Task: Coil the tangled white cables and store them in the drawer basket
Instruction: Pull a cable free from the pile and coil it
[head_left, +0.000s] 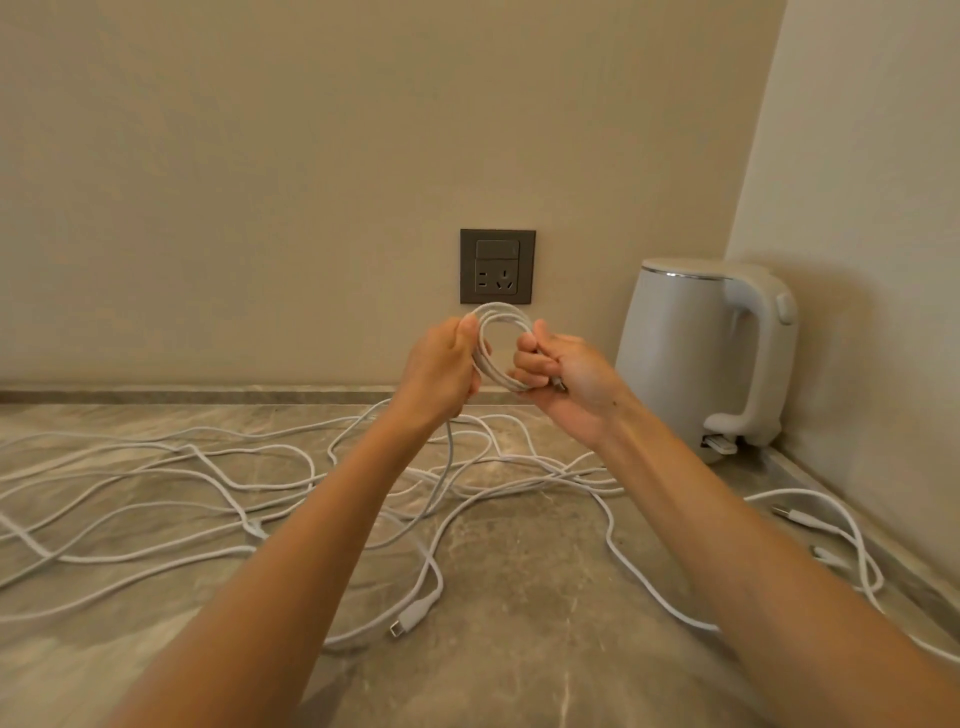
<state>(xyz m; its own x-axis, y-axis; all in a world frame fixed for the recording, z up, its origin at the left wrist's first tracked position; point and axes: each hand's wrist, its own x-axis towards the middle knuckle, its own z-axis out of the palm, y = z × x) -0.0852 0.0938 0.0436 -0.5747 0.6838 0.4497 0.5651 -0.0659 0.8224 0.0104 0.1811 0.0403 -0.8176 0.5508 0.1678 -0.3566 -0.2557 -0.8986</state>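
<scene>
Both hands close their grip on the coil (501, 310) just below the wall socket (497, 266), left hand (441, 366) curled round its left side, right hand (563, 374) pinching its right side, slack cable (448, 447) dropping from the left.

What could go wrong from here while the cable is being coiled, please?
1. The coil, held by the left hand and right hand, trails down into the tangle; pulling may tighten crossings into knots.
2. Strands lie near the kettle; a hard tug might snag its base.
3. The loose connector could drag across the counter and catch.
</scene>
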